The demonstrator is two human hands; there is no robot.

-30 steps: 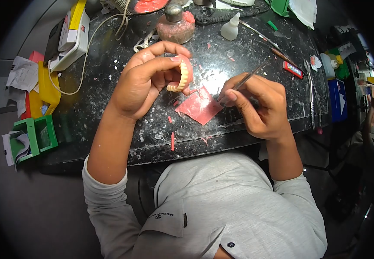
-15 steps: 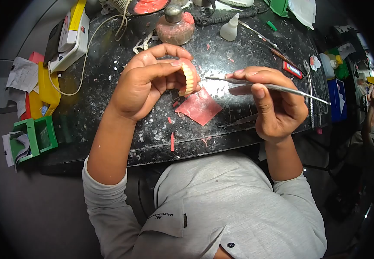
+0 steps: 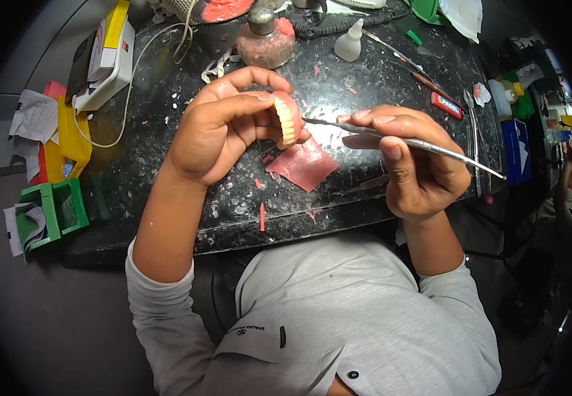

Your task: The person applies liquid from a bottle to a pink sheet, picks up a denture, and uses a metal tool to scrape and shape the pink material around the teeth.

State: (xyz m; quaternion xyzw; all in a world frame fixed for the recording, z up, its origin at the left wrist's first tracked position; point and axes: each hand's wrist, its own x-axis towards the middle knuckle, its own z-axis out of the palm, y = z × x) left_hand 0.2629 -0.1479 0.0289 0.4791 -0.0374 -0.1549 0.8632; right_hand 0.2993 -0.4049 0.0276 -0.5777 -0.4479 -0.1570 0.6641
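My left hand (image 3: 217, 129) is closed on a pink denture (image 3: 286, 121) whose row of cream teeth faces left, its thumb and fingers at the rim. Between the thumb and fingers of my right hand (image 3: 421, 155) lies a thin metal tool (image 3: 431, 146). The tool's dark tip is at the denture's right side, touching or very close to it. Below the denture, a pink wax sheet (image 3: 304, 165) rests on the black table, with a thin red wax strip (image 3: 261, 217) nearer the front edge.
Behind the hands stand a glass burner (image 3: 265, 45) and a white dropper bottle (image 3: 349, 43). A red box (image 3: 446, 105) and more metal tools (image 3: 474, 142) lie at the right. Green trays (image 3: 68, 206) and a white box (image 3: 111, 69) are at the left.
My right hand has moved slightly left, bringing the tool's tip from a short gap up to the denture. The denture has tilted a little in my left hand.
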